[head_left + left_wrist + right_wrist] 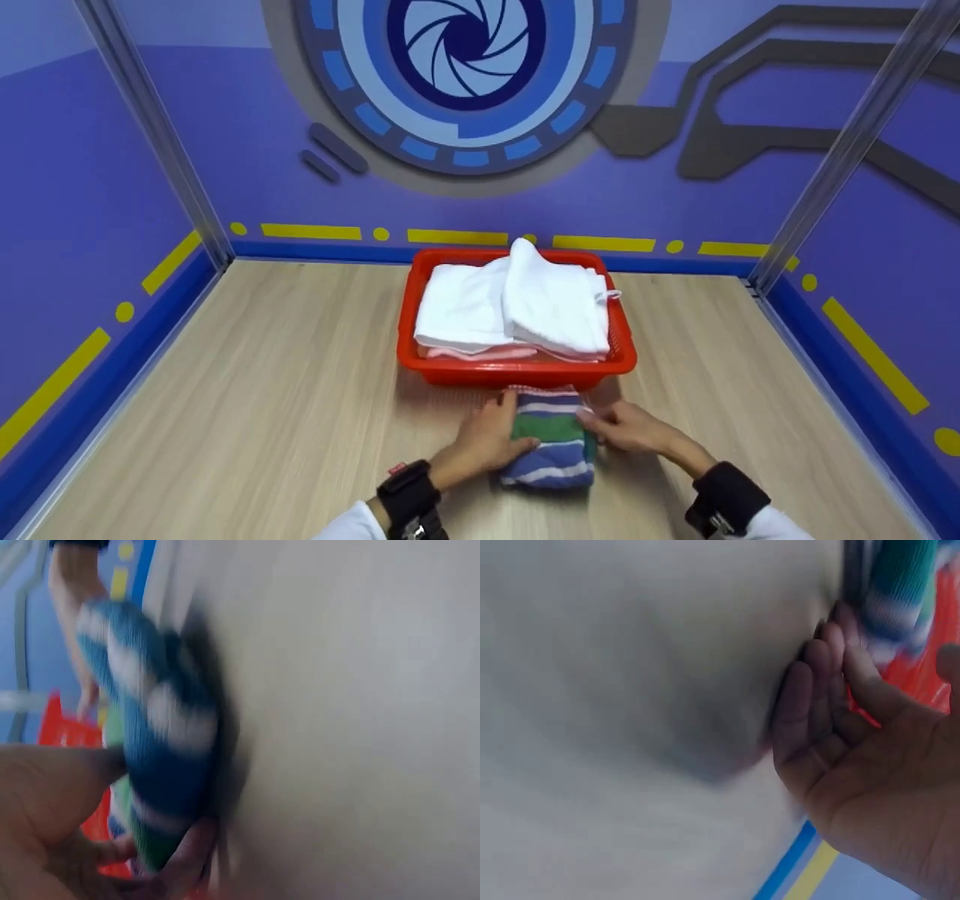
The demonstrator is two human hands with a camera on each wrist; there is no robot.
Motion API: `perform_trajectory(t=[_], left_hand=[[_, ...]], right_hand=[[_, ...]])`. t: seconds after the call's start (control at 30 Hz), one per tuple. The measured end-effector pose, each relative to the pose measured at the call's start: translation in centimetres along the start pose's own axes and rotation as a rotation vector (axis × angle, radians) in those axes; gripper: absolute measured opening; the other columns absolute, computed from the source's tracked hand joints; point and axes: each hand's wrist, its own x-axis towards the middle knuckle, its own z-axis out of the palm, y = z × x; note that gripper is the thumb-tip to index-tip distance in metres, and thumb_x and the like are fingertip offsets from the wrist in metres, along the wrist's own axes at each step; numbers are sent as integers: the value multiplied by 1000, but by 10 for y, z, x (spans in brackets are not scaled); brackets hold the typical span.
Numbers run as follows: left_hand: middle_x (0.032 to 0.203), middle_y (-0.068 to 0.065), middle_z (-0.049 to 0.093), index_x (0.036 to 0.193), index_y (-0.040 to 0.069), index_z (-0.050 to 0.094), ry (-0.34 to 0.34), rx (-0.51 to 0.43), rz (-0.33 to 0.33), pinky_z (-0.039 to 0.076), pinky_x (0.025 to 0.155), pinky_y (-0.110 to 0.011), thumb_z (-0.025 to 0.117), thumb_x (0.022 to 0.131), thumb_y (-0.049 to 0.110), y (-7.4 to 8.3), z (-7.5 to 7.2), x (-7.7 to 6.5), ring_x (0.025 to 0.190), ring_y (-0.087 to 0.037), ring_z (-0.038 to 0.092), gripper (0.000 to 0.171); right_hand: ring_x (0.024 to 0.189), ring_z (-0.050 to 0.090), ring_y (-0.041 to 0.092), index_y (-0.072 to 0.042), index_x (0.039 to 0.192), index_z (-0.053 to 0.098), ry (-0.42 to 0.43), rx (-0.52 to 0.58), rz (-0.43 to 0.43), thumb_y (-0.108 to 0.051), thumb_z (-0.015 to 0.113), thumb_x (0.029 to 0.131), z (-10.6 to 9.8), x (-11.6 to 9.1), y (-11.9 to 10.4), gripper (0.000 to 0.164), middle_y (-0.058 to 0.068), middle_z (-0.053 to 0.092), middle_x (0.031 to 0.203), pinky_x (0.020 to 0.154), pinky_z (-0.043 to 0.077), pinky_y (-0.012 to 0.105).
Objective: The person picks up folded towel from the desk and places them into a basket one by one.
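Observation:
A folded striped knit cloth (551,439) in blue, green and white lies just in front of the red basket (517,367). My left hand (491,435) grips its left side; the left wrist view shows the thumb on one face of the cloth (172,742) and fingertips at the other edge. At the opposite side is my right hand (630,427), its fingertips right at the cloth's edge. From the right wrist, the fingers of that hand (840,727) look nearly straight and lie together beside the cloth (900,600).
Folded white towels (517,304) fill the basket, with a pink cloth (480,352) showing beneath them. The wood-grain tabletop (315,375) is enclosed by blue-purple panels (217,150) at the back and both sides.

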Motion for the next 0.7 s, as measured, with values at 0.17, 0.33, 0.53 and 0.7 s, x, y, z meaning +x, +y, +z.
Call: perform_trajectory(t=[0.17, 0.33, 0.53, 0.7], left_hand=[[110, -17, 60, 115, 6, 51, -45, -356, 58, 47, 85, -41, 75, 91, 18, 0, 1, -5, 103, -31, 58, 35], [112, -9, 52, 105, 3, 58, -161, -801, -96, 41, 82, -33, 67, 93, 1, -11, -9, -3, 102, -25, 50, 16], [121, -8, 53, 109, 7, 67, -214, -869, -178, 47, 76, -30, 66, 91, 2, -8, -29, -13, 101, -24, 52, 18], [128, -7, 50, 110, 8, 67, -296, -871, -127, 52, 76, -29, 65, 95, 7, 0, -71, -31, 107, -24, 52, 15]], right_hand=[[91, 63, 12, -1, 126, 65, -10, 83, -62, -38, 62, 102, 19, -10, -14, 44, 10, 74, 110, 81, 51, 27], [105, 65, 17, 3, 140, 52, -20, 296, 46, -41, 57, 104, 29, -11, -27, 57, 14, 69, 123, 94, 53, 35], [121, 62, 25, 1, 157, 19, -87, 578, 111, -39, 57, 104, 35, -11, -48, 76, 19, 53, 143, 101, 55, 42], [110, 67, 22, -1, 157, 22, -50, 558, 120, -40, 65, 100, 24, -24, -79, 81, 14, 61, 134, 92, 58, 39]])
